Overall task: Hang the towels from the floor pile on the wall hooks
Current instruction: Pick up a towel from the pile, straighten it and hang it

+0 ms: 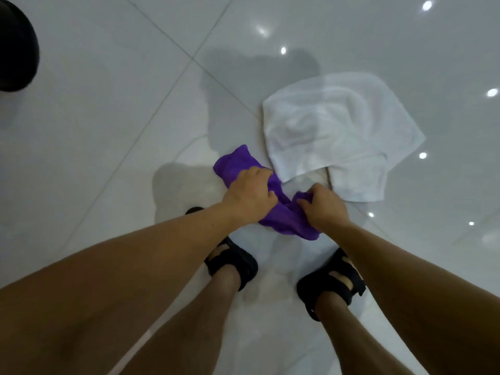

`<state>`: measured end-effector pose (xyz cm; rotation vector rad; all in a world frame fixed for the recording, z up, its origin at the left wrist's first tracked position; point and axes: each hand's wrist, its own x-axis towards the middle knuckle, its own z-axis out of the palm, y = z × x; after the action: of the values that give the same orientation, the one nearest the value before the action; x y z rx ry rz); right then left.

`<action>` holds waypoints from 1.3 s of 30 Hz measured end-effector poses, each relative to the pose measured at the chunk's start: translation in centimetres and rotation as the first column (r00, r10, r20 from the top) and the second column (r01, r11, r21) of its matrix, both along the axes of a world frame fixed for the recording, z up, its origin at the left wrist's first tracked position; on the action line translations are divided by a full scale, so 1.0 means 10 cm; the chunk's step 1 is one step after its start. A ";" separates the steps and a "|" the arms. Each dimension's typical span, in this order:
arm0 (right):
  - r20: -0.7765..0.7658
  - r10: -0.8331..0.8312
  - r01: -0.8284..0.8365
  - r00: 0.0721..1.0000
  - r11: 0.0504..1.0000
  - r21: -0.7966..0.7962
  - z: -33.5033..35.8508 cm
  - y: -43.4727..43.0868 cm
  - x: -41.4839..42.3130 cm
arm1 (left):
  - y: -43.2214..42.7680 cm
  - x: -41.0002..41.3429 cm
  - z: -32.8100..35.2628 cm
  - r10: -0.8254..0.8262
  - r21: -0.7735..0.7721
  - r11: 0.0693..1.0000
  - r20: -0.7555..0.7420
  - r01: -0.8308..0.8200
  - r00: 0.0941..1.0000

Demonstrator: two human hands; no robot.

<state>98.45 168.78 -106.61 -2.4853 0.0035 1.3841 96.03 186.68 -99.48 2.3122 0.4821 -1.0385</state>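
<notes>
A purple towel [281, 215] is bunched up low over the glossy tiled floor, just ahead of my feet. My left hand [250, 194] grips its left part with curled fingers. My right hand [323, 205] grips its right end, also with curled fingers. One purple corner [235, 161] sticks out beyond my left hand. A larger white towel [335, 128] lies crumpled on the floor just behind and to the right of the purple one, touched by neither hand. No wall hooks are in view.
My feet in black sandals [232, 262] [331, 284] stand on the pale tiles below my hands. A dark rounded object [16, 47] sits at the far left edge. Ceiling lights reflect off the floor [108, 117].
</notes>
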 end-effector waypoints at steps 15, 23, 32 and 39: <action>0.120 -0.020 -0.064 0.993 0.748 0.661 4.34 1.07 1.15 | 1.08 0.86 3.39 -0.059 -0.034 0.996 0.428 0.081 0.902; 0.439 0.545 -0.578 0.714 0.813 -0.070 6.08 1.56 1.66 | 1.83 0.76 5.31 -0.453 0.435 0.871 0.533 0.227 0.714; 0.423 -0.201 -0.083 0.884 0.821 0.565 7.24 2.21 1.54 | 2.42 0.37 6.60 -0.110 0.302 0.951 0.516 -0.061 0.849; 0.647 -0.198 -0.403 0.737 0.639 0.655 8.04 2.74 1.23 | 2.67 -0.19 7.23 0.049 0.285 0.932 0.517 -0.226 0.855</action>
<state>110.78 196.23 -26.18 -2.0422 -0.7576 0.2483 94.16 213.38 -27.17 2.6706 0.6368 -0.2597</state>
